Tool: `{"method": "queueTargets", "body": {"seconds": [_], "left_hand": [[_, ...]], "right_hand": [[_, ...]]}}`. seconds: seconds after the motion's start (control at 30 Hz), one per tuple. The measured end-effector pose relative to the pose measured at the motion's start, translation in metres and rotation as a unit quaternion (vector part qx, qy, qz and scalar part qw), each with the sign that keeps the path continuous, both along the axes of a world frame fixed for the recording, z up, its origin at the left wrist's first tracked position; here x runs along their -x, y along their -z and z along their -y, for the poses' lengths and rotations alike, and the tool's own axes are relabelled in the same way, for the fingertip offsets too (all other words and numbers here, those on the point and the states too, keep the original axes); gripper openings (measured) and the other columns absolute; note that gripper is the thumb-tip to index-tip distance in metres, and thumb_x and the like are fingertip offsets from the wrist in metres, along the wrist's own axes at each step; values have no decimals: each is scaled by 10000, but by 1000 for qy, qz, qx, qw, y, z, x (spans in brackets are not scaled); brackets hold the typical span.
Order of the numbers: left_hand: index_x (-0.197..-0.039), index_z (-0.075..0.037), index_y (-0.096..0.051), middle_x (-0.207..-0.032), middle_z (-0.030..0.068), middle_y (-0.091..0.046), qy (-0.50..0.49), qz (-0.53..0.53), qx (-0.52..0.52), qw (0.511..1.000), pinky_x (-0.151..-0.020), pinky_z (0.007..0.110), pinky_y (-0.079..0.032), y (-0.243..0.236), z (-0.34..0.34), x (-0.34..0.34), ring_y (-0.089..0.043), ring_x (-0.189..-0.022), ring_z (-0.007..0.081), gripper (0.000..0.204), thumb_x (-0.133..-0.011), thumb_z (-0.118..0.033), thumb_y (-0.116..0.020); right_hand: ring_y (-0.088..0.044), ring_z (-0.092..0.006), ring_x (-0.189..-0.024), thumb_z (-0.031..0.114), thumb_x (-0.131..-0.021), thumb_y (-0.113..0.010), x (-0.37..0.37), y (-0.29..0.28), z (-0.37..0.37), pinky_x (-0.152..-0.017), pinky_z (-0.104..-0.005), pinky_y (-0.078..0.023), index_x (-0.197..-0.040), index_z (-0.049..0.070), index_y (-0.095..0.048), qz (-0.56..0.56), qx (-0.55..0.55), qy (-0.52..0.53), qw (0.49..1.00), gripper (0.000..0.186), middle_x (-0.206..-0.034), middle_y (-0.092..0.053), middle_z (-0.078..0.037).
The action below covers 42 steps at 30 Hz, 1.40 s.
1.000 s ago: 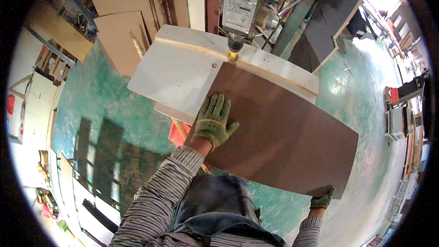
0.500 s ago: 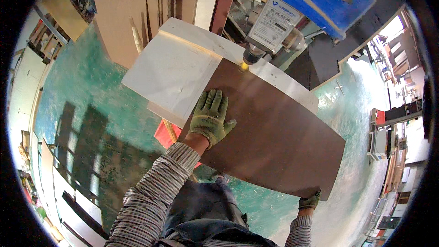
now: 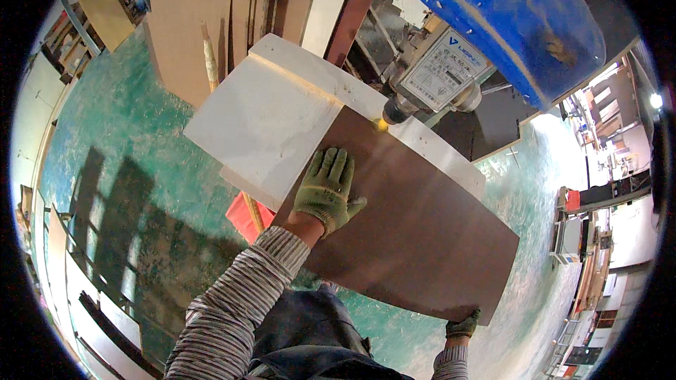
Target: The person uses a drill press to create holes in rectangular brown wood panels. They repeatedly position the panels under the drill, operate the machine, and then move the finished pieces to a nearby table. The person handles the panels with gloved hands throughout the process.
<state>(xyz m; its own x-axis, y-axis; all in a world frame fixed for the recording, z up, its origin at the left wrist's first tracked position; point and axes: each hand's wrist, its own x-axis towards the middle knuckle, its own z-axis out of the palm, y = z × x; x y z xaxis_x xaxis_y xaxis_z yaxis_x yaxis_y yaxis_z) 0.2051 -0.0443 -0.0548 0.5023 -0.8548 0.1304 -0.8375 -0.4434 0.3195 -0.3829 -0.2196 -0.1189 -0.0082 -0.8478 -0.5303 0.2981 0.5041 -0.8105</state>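
A brown rectangular board lies partly on a pale work table and hangs out over its near right side. My left hand, in a green knit glove, lies flat on the board's left part with fingers stretched out. At the board's near right corner my right hand, also gloved, grips the edge; its lower fingers are hidden underneath. A drilling machine with a blue cover stands over the far edge. Its dark chuck ends in a yellow tip at the board's far edge, near the far left corner.
A raised pale fence strip runs along the table's far side. Wood panels lean beyond it. Something red shows beneath the table. The green floor carries shadows, and stacked material lines the right side.
The whole view has shifted and turned slightly, so the machine sits lower and farther right in it. Both hands keep their places on the board, which shows no clear movement against the table.
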Motion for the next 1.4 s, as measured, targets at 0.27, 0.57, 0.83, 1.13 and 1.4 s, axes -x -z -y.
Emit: {"method": "queueTargets", "body": {"seconds": [0.27,0.57,0.83,1.13,1.4], "left_hand": [[-1523,50,-345,-1604,252,-309,2,5,11,1000,-1252,530,-146,1,-2,-3,-260,-1497,431,908,-919,-596,-551],[-1519,56,-349,-1607,253,-305,1,-4,12,1000,-1251,537,-146,2,-4,-4,-258,-1498,433,920,-914,-608,-548],[-1511,58,-366,-1599,257,-318,-1,-2,21,1000,-1255,533,-137,2,-5,-4,-254,-1501,430,917,-904,-598,-570],[-1510,52,-377,-1604,254,-313,5,2,0,1000,-1258,519,-136,-7,-8,-2,-256,-1506,411,905,-913,-604,-554],[-1530,20,-369,-1620,224,-299,5,4,-36,999,-1260,500,-122,-16,-12,0,-242,-1519,366,861,-953,-604,-501]], "right_hand": [[-589,-297,-863,568,-1011,-415,11,14,5,-752,-533,-509,-1081,172,-607,-40,-18,36,998,445,-985,-615,-36],[-588,-284,-840,589,-1003,-402,16,19,5,-738,-556,-506,-1025,181,-593,-41,-16,43,998,451,-951,-606,-21],[-588,-328,-1063,582,-1013,-399,21,19,4,-871,-616,-502,-1234,210,-590,-14,-13,27,999,473,-1200,-606,-37],[-555,-318,-1247,479,-1034,-483,39,-26,36,-1018,-456,-484,-1569,37,-318,-325,46,134,935,713,-1565,-423,-139],[-523,-277,-1325,202,-1007,-608,-233,-230,131,-1086,-420,-443,-1459,-5,-477,-235,471,-119,842,515,-1476,-510,-160]]}}
